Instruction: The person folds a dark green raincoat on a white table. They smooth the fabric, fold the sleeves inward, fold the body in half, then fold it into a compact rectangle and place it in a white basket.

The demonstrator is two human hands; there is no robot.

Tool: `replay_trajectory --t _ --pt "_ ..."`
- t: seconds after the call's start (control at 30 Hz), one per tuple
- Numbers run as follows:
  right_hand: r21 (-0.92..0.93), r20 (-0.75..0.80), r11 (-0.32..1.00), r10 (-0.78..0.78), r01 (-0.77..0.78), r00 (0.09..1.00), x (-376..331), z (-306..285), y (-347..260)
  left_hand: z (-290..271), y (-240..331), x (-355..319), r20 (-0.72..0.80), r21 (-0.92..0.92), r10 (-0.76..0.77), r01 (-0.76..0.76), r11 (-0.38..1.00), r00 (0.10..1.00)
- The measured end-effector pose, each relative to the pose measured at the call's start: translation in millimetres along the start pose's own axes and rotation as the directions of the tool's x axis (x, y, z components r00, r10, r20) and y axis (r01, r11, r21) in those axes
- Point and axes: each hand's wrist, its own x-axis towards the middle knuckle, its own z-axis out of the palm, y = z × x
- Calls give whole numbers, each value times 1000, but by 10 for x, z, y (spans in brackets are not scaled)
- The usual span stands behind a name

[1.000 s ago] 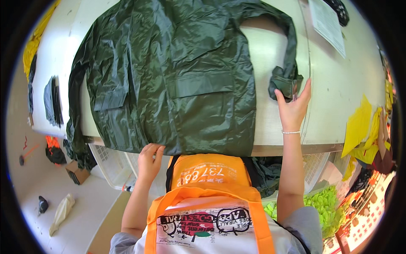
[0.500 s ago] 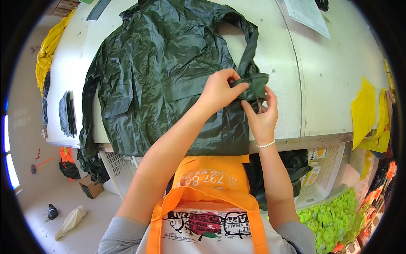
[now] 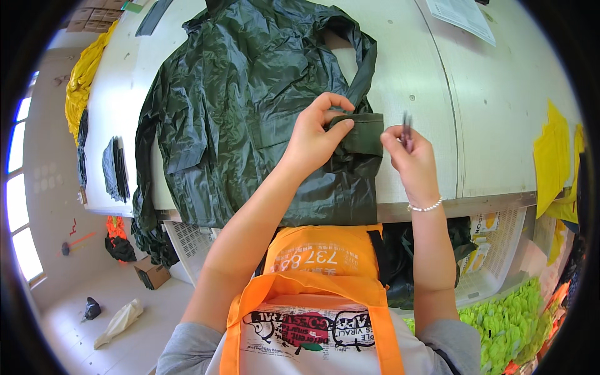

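Note:
A dark green, shiny rain jacket (image 3: 219, 112) lies spread on the white table, its front and pocket flaps facing up. My left hand (image 3: 317, 134) pinches the end of its right-side sleeve, between thumb and fingers. The flat cuff (image 3: 365, 135) sticks out to the right of that grip, above the jacket's lower corner. Just right of the cuff and apart from it, my right hand (image 3: 412, 164) is closed around small dark thread snips (image 3: 407, 128). Their tips point away from me and are blurred.
The table's front edge (image 3: 487, 203) runs before my orange apron (image 3: 325, 247). White plastic crates (image 3: 500, 250) holding dark cloth stand below. Yellow garments (image 3: 551, 162) hang at right, with a lime-green pile (image 3: 506, 325) lower. A paper sheet (image 3: 462, 19) and folded dark pieces (image 3: 114, 170) lie on the table.
My right hand has moved right, off the sleeve end, and the snips now show upright in it. The cuff has been laid flatter, while my left hand keeps its pinch.

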Motion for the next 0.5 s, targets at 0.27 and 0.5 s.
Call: replay_trajectory --t 0.27,0.5 --pt "156 -28 974 -162 165 986 243 -161 -422 1 10 57 26 426 28 -37 904 999" --pt "231 -14 943 -243 240 970 295 -296 -835 108 107 75 42 734 561 -407 544 827"
